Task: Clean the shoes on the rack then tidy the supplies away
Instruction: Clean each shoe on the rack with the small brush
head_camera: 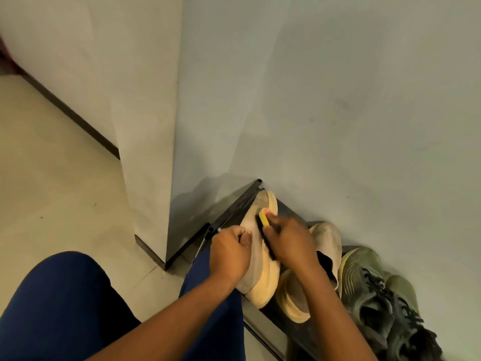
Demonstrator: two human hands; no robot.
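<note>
A beige shoe with a yellowish sole lies tipped on its side on the black shoe rack. My left hand grips its upper from the left. My right hand is closed on a yellow brush with dark bristles, whose bristles are pressed against the shoe near the toe. The matching beige shoe sits just right of my right hand, partly hidden by my forearm.
A pair of dark olive-green laced sneakers stands on the rack at the right. The rack runs along a pale wall. A wall corner juts out left of it. My knees in blue trousers are over the tiled floor.
</note>
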